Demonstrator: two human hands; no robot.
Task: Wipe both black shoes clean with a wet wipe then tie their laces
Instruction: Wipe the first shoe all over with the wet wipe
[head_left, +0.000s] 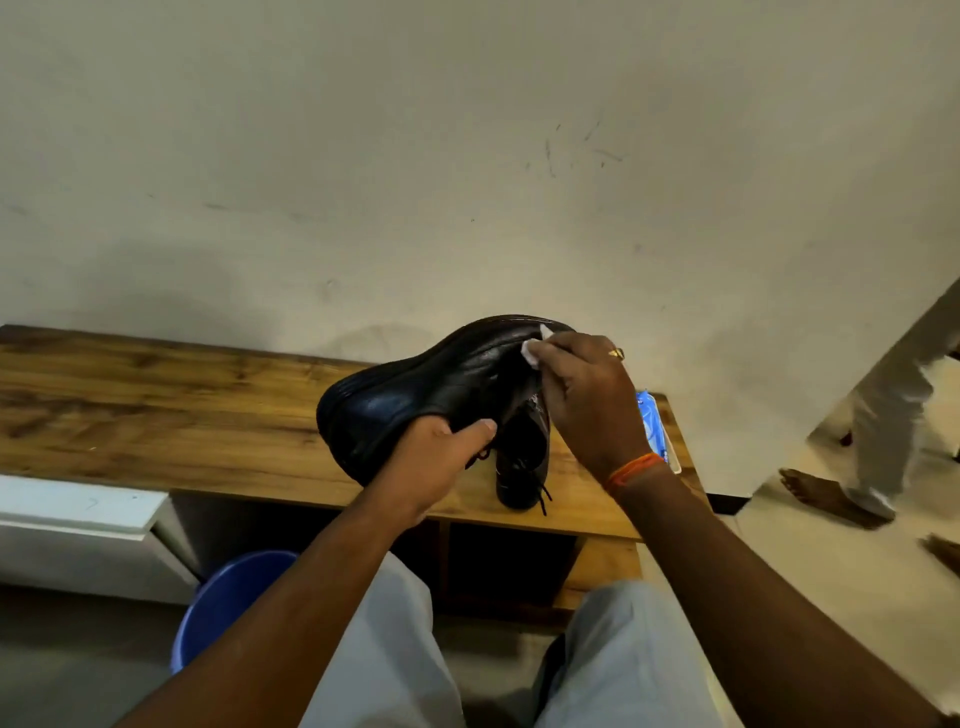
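While the left hand (441, 457) grips a black leather lace-up shoe (415, 395) from below, thumb curled over its upper, the shoe hangs tilted on its side in the air above the long brown wooden table (156, 405), its ribbed sole turned toward the wall. At the heel end of that shoe the right hand (587, 400) pinches a small crumpled white wet wipe (532, 353) and presses it against the leather; a gold ring sits on one finger and an orange thread band (631, 470) circles the wrist. Directly under the held shoe, a second black lace-up shoe (522, 467) stands on the table near its front edge, toe toward the person, loose laces trailing over the edge. Just beyond the right hand, a blue and white wipes packet (652, 428) lies at the table's right end. Below the table's front, a blue plastic bucket (228, 603) stands on the floor beside the person's grey-trousered knee. Off past the table's right end, another person's bare foot (815, 491) rests on the pale floor.
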